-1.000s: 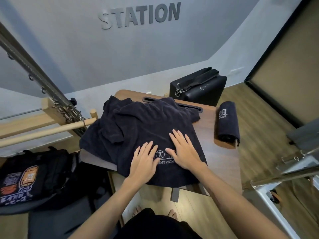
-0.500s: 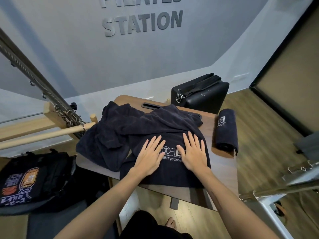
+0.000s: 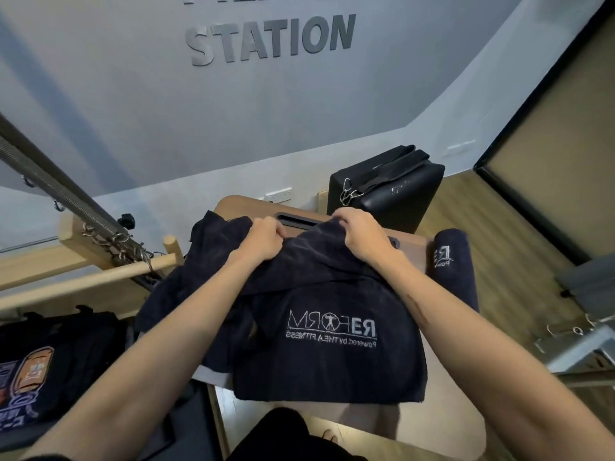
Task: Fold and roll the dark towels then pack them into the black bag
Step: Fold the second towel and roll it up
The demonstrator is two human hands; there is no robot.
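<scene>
Both hands are up at the far edge of the dark towel (image 3: 332,361) that lies spread over the wooden table (image 3: 449,424); the left hand (image 3: 263,241) has its fingers curled into the cloth, bunching a fold of it, and the right hand (image 3: 357,232) grips the same edge just beside it, knuckles toward me, so the fingertips of both are buried in the fabric and I cannot see them; the near half of the towel lies flat with a white stitched logo reading upside down and mirrored, its front hem hanging a little over the table's near edge; more dark towelling (image 3: 186,287) is heaped to the left, and where one piece ends and another begins I cannot tell; a slot (image 3: 299,218) in the tabletop shows just beyond the hands, partly covered by the lifted cloth; a rolled towel (image 3: 454,267) lies at the table's right edge, well apart from the hands, its lower end hidden behind the right forearm; a black padded box (image 3: 392,191) with a strap and metal clips stands behind the table; low at the left a black bag (image 3: 60,354) with a coloured print sits on the floor side, cut off by the frame; the wall lettering (image 3: 271,38) above is cropped at the top.
</scene>
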